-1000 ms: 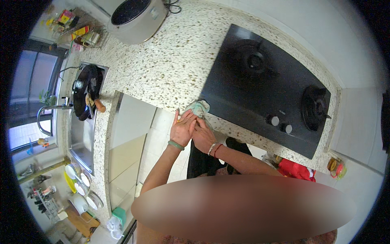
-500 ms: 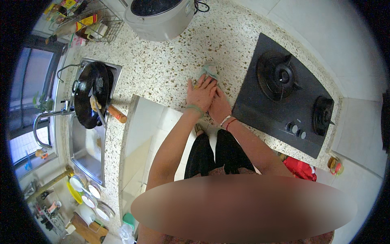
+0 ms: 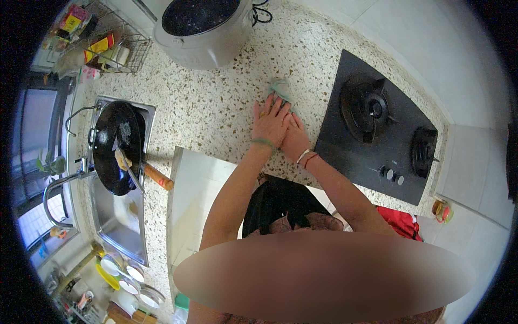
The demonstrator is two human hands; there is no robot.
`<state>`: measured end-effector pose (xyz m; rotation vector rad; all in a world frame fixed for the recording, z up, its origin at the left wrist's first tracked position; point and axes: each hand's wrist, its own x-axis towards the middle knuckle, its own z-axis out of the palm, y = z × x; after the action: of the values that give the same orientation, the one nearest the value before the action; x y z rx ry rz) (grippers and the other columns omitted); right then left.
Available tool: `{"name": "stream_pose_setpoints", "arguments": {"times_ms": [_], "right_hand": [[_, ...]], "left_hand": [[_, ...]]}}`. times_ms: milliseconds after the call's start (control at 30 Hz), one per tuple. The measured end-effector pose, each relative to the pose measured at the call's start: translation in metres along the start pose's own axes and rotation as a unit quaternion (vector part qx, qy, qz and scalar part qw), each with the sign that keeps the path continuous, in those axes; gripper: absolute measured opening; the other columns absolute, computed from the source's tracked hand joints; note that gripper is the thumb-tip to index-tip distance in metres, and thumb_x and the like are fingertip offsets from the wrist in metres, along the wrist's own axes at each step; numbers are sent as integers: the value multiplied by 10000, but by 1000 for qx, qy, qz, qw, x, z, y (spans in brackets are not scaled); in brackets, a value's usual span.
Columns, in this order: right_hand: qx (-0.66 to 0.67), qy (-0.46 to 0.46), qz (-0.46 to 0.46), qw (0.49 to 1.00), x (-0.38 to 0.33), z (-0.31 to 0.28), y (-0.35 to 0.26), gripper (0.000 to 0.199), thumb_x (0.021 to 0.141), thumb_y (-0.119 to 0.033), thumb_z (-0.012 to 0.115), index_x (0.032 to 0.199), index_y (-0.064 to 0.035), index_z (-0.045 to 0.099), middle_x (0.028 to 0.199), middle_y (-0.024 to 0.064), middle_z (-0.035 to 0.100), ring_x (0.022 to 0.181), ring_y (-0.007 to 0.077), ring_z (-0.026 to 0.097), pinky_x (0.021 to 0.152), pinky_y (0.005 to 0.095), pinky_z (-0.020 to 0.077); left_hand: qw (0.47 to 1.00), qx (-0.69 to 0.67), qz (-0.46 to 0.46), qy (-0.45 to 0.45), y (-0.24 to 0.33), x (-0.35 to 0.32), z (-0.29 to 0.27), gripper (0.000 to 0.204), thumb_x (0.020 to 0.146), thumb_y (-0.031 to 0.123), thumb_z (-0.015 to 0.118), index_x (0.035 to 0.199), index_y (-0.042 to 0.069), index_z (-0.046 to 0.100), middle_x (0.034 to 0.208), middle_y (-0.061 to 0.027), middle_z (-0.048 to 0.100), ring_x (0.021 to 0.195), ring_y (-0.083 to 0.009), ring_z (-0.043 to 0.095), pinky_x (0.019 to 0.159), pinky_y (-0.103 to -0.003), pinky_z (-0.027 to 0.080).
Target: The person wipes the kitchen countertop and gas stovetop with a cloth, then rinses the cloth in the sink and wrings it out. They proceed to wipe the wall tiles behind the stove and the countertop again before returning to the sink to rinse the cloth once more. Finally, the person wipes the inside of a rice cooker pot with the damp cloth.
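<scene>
Both of my hands press down together on a crumpled pale green cloth [image 3: 279,87] on the speckled counter [image 3: 216,113]. My left hand [image 3: 270,127] lies flat with its fingers stretched forward and its thumb apart, partly over the other hand. The cloth pokes out past its fingertips. Tucked close against it on the right is my right hand [image 3: 295,140]. Its fingertips run under the left fingers, and I cannot make out how they meet the cloth. The black gas hob [image 3: 394,156] is just right of my hands.
A grey rice cooker [image 3: 205,46] stands at the back. On the left, a black wok [image 3: 110,140] with a wooden handle rests over the steel sink [image 3: 116,216], a spatula lying in it. Behind are a wire rack [image 3: 132,51] of packages and a curved tap [image 3: 48,194]. White-lidded jars [image 3: 129,286] stand lower left.
The view has tilted slightly, so the wok and rice cooker sit lower in it. My body leans closer to the counter. Both hands stay pressed at the cloth, with little visible shift.
</scene>
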<state>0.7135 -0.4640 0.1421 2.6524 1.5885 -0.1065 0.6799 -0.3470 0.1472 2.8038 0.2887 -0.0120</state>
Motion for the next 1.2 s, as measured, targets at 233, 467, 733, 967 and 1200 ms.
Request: {"name": "stream_pose_setpoints", "arguments": {"times_ms": [233,467,733,967,1200], "right_hand": [[72,58,-10,996,55,6,30,419,846,-217,507,1227,-54,570,1322,125,517,1347,282,330,1145,425,156],[147,50,-87,984,89,5,7,428,834,-195,527,1238,-59,563,1347,99,505,1341,234,344,1142,406,188],[405,114,-138,897,46,10,-54,255,789,-140,568,1030,-89,636,1170,59,600,1175,231,497,1071,404,289],[541,14,-30,840,-45,-2,-60,111,779,-59,539,852,-91,618,960,71,642,977,244,576,932,382,397],[596,269,158,740,-115,-84,37,247,782,96,436,828,-57,624,913,59,651,919,232,580,865,335,436]], "left_hand": [[999,23,-30,10,-25,53,-8,428,997,368,298,1379,217,420,1470,-27,359,1393,-226,251,1124,-559,138],[989,66,-121,61,-62,19,-14,444,1002,357,299,1386,175,427,1449,-22,405,1388,-221,277,1113,-545,166],[986,-26,-150,72,-50,-89,-36,424,984,302,399,1304,38,487,1351,-149,489,1271,-344,423,1055,-487,302],[944,-266,-193,-32,14,-153,-54,414,928,253,551,1253,0,515,1132,-192,617,1042,-313,593,917,-396,444],[908,-417,31,19,107,-82,-55,441,905,210,568,1266,-30,488,1218,-233,562,1188,-365,504,990,-439,388]]}}
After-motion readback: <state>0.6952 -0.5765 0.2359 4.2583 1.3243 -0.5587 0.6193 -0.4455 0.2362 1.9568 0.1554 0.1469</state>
